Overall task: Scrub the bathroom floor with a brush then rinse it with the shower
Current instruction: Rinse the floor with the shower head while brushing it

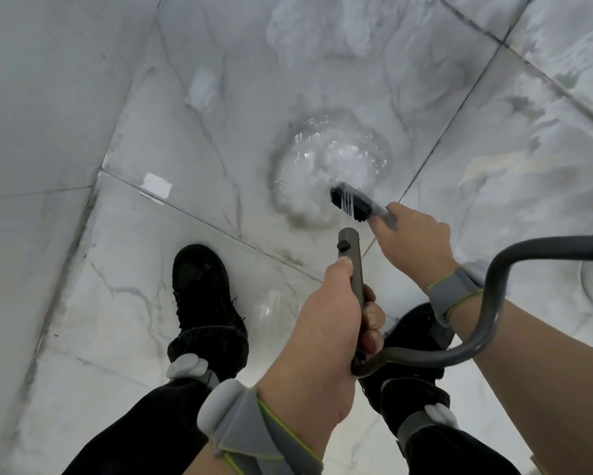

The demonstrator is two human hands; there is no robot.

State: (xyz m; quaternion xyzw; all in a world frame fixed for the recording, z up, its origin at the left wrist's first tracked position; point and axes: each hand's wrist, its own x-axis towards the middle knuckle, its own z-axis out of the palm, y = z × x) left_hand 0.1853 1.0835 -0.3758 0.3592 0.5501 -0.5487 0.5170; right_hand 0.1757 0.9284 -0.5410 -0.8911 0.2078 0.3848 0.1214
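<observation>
My left hand [325,341] grips a slim grey hand shower [350,255], pointed down and forward, with thin jets of water leaving its tip. My right hand [413,240] holds a brush [353,202] by its grey handle; the black bristle head sits under the spray, just above the floor. Water splashes in a round white patch [329,166] on the wet marble-look tile floor [202,132]. Foam streaks lie on the tiles farther ahead [308,25].
The grey shower hose [493,303] loops from the handle across my right forearm to the right edge. My two black shoes [202,296] stand on the tiles, the right one mostly hidden. A grey tiled wall [31,114] runs along the left.
</observation>
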